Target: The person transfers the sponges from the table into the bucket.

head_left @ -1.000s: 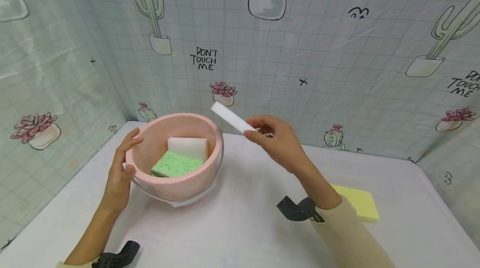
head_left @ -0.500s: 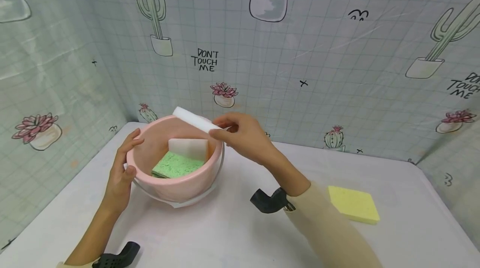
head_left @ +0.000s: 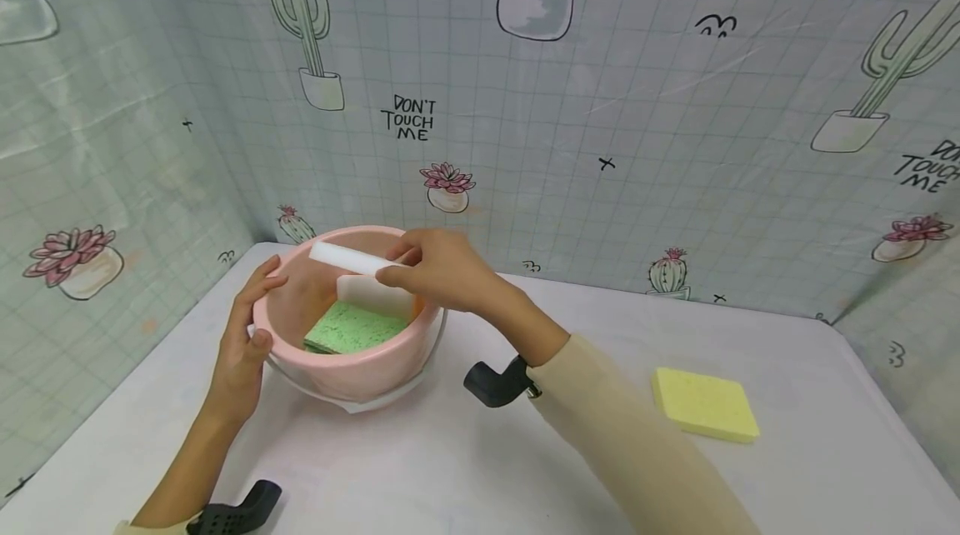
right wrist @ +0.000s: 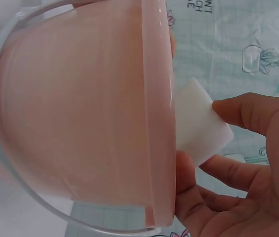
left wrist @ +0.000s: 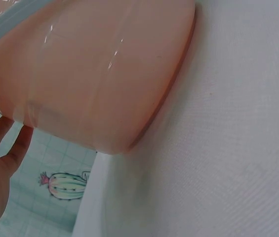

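A pink bucket [head_left: 352, 372] with a pale handle stands on the white table. My left hand [head_left: 242, 352] holds its left rim, thumb outside near the front and fingers over the edge. In the left wrist view two fingertips [left wrist: 19, 143] touch the bucket's wall [left wrist: 90, 74]. Over the bucket's mouth, my right hand [head_left: 442, 268] pinches a white sponge [head_left: 343, 258] between thumb and fingers. The right wrist view shows that white sponge [right wrist: 201, 123] partly behind the bucket rim [right wrist: 159, 113]. Inside lie a green sponge [head_left: 356, 328] and another white sponge [head_left: 375, 295].
A yellow sponge [head_left: 705, 403] lies on the table [head_left: 795, 385] at the right. A curtain [head_left: 570, 102] printed with cacti hangs behind and along the sides. The bucket's handle [right wrist: 11, 163] hangs down its outside.
My right hand has carried the white sponge leftward, from right of the bucket to over its mouth, and lower. The left hand stays on the rim. The yellow sponge is now fully uncovered by the arm.
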Available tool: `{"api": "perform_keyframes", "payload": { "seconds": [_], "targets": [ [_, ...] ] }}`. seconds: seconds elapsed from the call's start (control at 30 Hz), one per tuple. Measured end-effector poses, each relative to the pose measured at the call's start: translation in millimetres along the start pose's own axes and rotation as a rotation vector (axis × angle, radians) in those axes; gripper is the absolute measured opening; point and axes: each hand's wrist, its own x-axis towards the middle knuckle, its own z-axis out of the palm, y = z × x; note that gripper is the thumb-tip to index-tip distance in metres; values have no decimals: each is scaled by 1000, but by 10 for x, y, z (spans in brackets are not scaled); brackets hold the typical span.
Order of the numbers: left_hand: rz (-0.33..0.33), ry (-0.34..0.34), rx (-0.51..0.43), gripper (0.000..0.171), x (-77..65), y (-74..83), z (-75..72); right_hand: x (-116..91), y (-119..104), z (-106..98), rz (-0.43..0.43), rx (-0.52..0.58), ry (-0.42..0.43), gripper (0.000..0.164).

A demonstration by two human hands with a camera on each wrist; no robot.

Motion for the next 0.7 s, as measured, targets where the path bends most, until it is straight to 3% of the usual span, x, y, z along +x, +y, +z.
{"api": "perform_keyframes", "payload": {
  "seconds": [0.3,0.7],
  "targets": [
    [-31,4,23,67,-3,-31,-16,132,-114,46,-9,-219,-123,21],
    [-48,-5,58,66,1,-20,-29,215,-140,162,-65,-410,-173,27]
  ]
}}
